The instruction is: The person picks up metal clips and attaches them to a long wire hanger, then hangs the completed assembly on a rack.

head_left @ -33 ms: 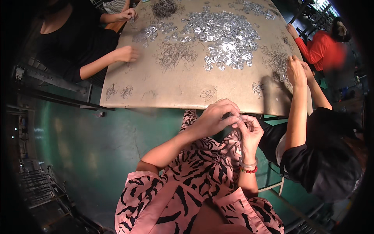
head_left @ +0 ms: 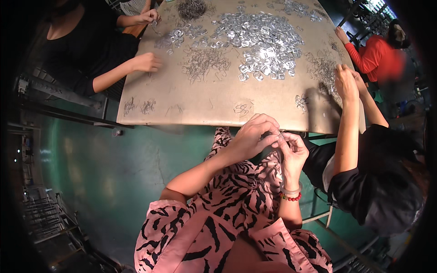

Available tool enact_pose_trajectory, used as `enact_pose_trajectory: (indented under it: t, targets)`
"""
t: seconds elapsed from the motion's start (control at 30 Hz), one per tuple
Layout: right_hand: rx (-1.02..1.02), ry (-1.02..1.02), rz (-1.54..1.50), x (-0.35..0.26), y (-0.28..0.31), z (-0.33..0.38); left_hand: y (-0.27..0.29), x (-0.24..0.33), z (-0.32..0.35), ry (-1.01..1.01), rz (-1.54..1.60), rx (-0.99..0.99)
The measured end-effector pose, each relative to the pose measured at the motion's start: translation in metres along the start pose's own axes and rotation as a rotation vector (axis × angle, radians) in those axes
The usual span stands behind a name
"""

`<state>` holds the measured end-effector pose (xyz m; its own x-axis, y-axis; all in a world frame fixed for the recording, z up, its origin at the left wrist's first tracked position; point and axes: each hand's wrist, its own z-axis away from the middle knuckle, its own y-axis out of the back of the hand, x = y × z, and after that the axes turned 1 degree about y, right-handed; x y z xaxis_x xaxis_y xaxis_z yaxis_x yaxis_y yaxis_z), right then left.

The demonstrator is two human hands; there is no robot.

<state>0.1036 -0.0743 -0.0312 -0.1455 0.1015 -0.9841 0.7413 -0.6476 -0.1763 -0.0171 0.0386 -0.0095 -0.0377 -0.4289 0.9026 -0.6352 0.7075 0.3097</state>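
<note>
My left hand point(head_left: 256, 139) and my right hand point(head_left: 294, 154) meet in front of the table's near edge, above my lap. Both are closed, with thumbs and fingers pinched together at one spot. A small greyish bit shows between the fingertips, too small and covered to name. A bangle and a red bead bracelet point(head_left: 291, 197) circle my right wrist. Just beyond my hands, several thin bent wire pieces point(head_left: 242, 109) lie near the edge of the tan tabletop point(head_left: 205, 102). Farther back spreads a large heap of shiny silver flat buckles point(head_left: 259, 41).
Loose wire pieces point(head_left: 205, 63) lie left of the heap, and a dense wire clump point(head_left: 191, 8) sits at the far left. People work around the table: a hand point(head_left: 146, 63) at left, a forearm point(head_left: 347, 123) close at right, a red sleeve point(head_left: 371, 59) farther right.
</note>
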Motion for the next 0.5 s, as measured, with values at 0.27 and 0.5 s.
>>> enact_pose_trajectory:
  t: [0.27,0.5]
  targets:
    - [-0.065,0.206,0.014,-0.001,-0.010,-0.009,-0.022,-0.009,0.001,-0.062,-0.175,0.213]
    - [-0.142,0.061,0.194,-0.011,-0.009,-0.056,-0.004,-0.015,0.011,0.164,-0.004,0.167]
